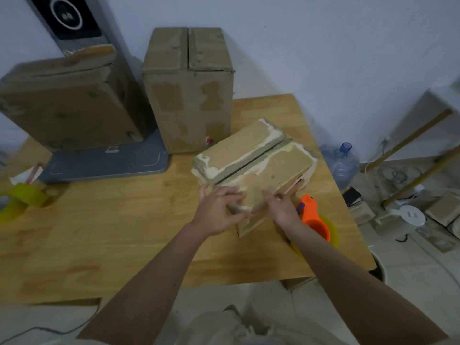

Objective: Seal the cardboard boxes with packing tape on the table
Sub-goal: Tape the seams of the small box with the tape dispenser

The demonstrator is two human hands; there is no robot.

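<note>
Two bare forearms reach forward over the near edge of the wooden table (104, 235). The left hand (219, 207) lies on the near left corner of a small box (254, 168), fingers spread and bent over its near edge, thumb on the left corner, so it grasps the box. The right hand (281, 207) is at the box's near right edge, fingers on the cardboard; the blur hides whether they pinch anything, so I cannot tell its state.

Just right of that hand, touching the wrist, an orange tape dispenser (315, 220) with a yellow roll lies on the table near the right edge.

The small box sits on the table's right half, turned at an angle to the table edge. Its top flaps are closed, with a dark seam running along the middle and torn pale patches beside the seam. Whether tape covers the seam cannot be told.

At the left edge of the table lies a second roll (20, 202) of yellowish tape, well apart from the hands.

Farther back, a tall box (188, 95) stands upright against the wall, flaps closed, seam bare. Left of it, a big box (67, 103) rests on the grey base of a stand (107, 163), leaning against its column.

Off the table to the right, a blue water bottle (342, 160) stands on the floor.
</note>
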